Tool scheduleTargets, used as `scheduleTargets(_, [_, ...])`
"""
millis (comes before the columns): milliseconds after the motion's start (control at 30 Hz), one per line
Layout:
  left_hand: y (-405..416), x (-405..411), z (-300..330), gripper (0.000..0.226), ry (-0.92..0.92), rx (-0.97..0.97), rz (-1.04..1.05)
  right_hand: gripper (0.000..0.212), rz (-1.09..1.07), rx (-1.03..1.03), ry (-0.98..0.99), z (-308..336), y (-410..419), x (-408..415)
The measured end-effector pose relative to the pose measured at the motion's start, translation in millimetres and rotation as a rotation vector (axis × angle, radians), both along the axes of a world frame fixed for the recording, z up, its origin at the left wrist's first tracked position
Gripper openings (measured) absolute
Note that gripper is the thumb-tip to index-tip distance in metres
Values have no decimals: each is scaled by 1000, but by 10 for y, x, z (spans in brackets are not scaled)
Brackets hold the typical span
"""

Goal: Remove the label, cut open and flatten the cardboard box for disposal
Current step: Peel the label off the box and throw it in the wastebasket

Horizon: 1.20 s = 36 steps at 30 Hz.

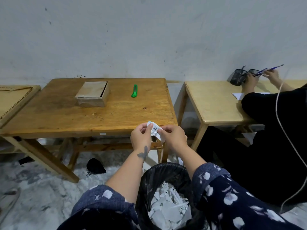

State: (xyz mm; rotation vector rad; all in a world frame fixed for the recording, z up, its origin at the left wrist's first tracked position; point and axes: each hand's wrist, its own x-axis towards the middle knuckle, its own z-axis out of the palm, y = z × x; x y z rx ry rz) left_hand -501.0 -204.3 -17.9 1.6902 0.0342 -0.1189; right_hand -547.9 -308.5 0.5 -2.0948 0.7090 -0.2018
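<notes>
I see the barcoded label [155,130] at frame centre, pinched between my left hand [141,136] and right hand [174,136], fingers closed on its edges. I hold it above the black-lined waste bin [149,178] at the bottom, probably so torn bits drop in; the bin already holds white paper scraps [167,206]. The cardboard box [93,94] sits uncut at upper left on the wooden table [66,117], one flap seemingly ajar, though that is hard to judge. The green utility knife [134,90] lies near it, untouched.
</notes>
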Motion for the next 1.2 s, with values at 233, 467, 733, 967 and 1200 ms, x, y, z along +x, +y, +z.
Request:
scheduleTargets(233, [319,200,78,16,-434,611,-321,18,155,-102,57,124,22,77])
scheduleTargets(467, [442,356,153,17,-664,868,-609,25,377,-322,93,168,13,104])
scheduleTargets(733, [245,372,59,25,-107,629,-620,22,265,-453,-146,-13,78,-44])
scheduleTargets(967, [75,277,-145,31,205,399,-313,12,134,-395,-164,-177,-11,-269])
scheduleTargets(1200, [36,219,-193,31,48,624,-201,9,10,33,-104,-80,-271,-510])
